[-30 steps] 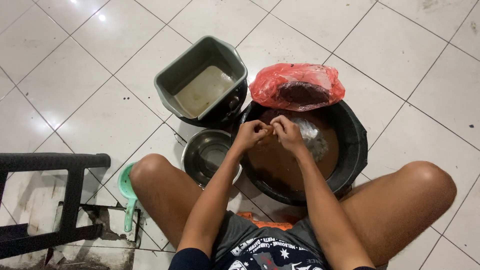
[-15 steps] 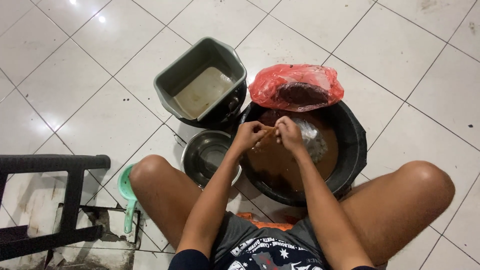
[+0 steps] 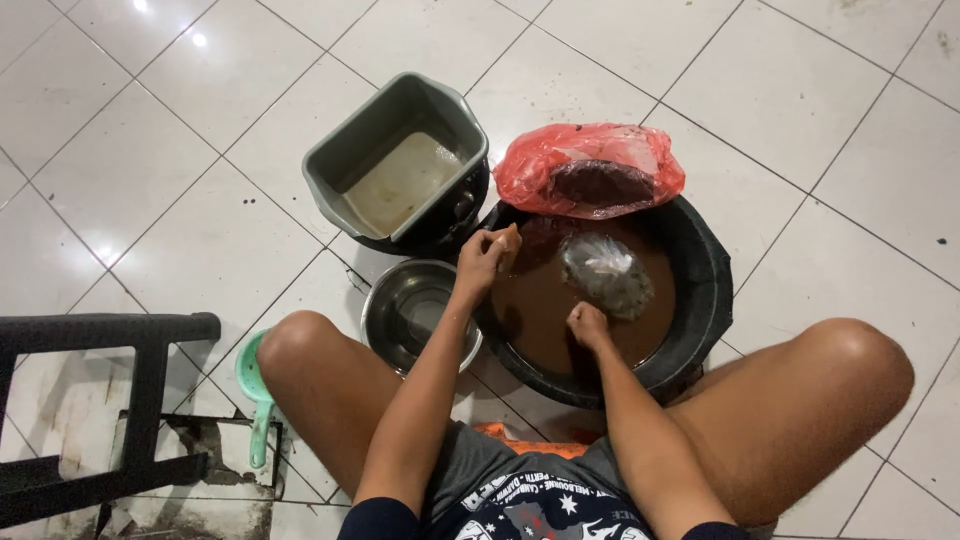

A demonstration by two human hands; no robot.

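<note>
Tan piece (image 3: 508,240) pinched in left hand (image 3: 480,262) grip; right hand (image 3: 588,325) fisted, in basin (image 3: 700,290) water.

Two hands (image 3: 480,262), two basins (image 3: 700,300), one steel bowl (image 3: 400,310), two bags (image 3: 560,165).

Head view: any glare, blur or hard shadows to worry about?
Head view: small ceiling-light glare spots on the white floor tiles top left; left hand, right hand and black basin sharp, no motion blur; shadows soft, brown water dim.
</note>
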